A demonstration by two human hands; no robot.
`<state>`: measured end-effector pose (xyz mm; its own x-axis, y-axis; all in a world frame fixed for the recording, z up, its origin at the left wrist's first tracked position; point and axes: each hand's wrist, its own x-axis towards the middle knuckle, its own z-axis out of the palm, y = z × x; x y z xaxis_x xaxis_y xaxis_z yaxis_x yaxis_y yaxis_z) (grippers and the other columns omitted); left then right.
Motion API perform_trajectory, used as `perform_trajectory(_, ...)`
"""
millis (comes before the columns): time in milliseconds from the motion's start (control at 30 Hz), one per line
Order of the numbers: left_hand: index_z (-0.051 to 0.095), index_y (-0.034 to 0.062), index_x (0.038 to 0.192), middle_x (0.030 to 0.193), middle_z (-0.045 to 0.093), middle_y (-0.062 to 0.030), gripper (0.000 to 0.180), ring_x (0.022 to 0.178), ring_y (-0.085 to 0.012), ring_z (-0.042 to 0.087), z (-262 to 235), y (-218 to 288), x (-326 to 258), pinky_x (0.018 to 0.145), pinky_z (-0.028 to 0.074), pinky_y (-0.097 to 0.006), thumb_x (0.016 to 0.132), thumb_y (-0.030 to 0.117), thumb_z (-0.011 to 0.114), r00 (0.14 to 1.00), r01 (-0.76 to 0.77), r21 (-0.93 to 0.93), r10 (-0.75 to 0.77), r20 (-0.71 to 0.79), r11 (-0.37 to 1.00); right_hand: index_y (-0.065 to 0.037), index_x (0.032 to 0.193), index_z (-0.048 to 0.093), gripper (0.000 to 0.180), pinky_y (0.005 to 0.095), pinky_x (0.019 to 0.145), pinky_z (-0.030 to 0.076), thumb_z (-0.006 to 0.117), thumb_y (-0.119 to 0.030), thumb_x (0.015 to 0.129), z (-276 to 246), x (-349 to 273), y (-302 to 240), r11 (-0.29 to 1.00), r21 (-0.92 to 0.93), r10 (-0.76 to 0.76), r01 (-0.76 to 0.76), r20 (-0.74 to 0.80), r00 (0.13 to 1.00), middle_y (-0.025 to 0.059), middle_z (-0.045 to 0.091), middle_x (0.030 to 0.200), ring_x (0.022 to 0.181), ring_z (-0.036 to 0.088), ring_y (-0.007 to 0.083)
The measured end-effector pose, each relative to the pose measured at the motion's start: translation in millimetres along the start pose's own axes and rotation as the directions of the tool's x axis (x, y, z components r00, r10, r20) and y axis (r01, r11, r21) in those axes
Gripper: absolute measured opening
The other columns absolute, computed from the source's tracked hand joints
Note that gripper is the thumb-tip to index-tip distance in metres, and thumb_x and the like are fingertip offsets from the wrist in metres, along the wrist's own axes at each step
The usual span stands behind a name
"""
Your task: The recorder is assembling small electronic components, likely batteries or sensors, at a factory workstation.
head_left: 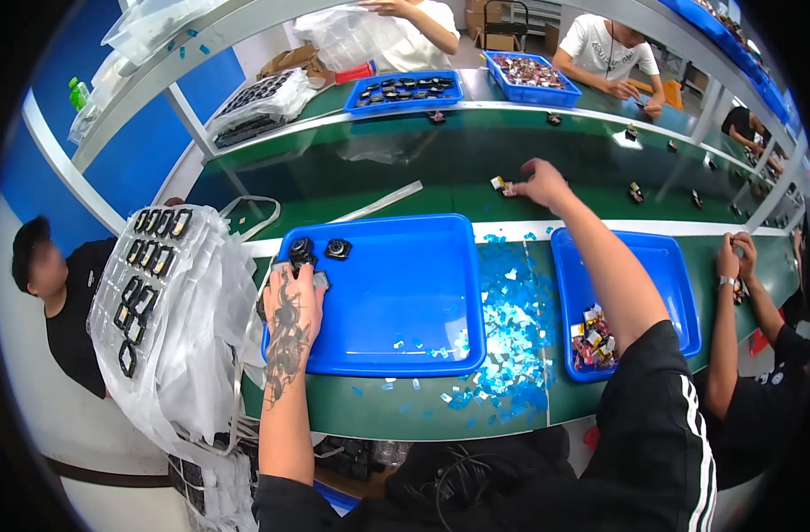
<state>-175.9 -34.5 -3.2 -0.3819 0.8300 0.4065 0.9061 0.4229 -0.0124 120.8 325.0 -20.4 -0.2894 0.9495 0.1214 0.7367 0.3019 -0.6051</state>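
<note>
My left hand (294, 306) is at the left end of a large blue tray (396, 360), its fingers bent around small black square parts. Just beyond its fingertips is a black part with a round lens-like centre (301, 248), and a similar black part (338, 249) lies to its right. My right hand (543, 186) reaches over the dark green conveyor belt (369, 182). Between its fingertips is a small electronic part with a white and yellow face (501, 184). Beneath my right forearm, a smaller blue tray (631, 257) holds a pile of little parts (593, 339).
Blue film scraps (511, 341) cover the table between the trays. To the left stand stacked clear trays (170, 293) with black frames. Several small parts (635, 192) lie along the belt. Co-workers' hands (736, 257) are at the right, others across the belt.
</note>
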Motion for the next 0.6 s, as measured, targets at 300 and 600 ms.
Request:
perform_trajectory(300, 0.061, -0.0008, 0.098, 0.088, 0.062, -0.0006, 0.01, 0.082, -0.005, 0.059, -38.7, 89.1, 3.6, 0.07, 0.048, -0.021, 0.089, 0.0, 0.064, 0.93, 0.249, -0.938, 0.209, 0.301, 0.243, -0.001, 0.106, 0.067, 0.025, 0.0322, 0.072, 0.053, 0.068, -0.018, 0.087, -51.8, -159.5, -68.7, 0.839, 0.431, -0.457, 0.333, 0.225, 0.86, 0.0104, 0.068, 0.083, 0.079, 0.067, 0.0176)
perform_trajectory(600, 0.062, -0.0071, 0.109, 0.098, 0.067, -0.009, 0.019, 0.089, -0.0126, 0.065, -32.2, 187.3, -29.8, 0.08, 0.052, -0.024, 0.092, 0.003, 0.062, 0.869, 0.439, -0.873, 0.346, 0.354, -0.212, 0.003, 0.103, 0.059, 0.015, 0.0255, 0.069, 0.054, 0.057, -0.01, 0.097, -51.1, -278.0, -54.9, 0.389, 0.876, -0.141, -0.286, 0.363, 0.921, 0.0076, 0.068, 0.084, 0.074, 0.064, 0.0104)
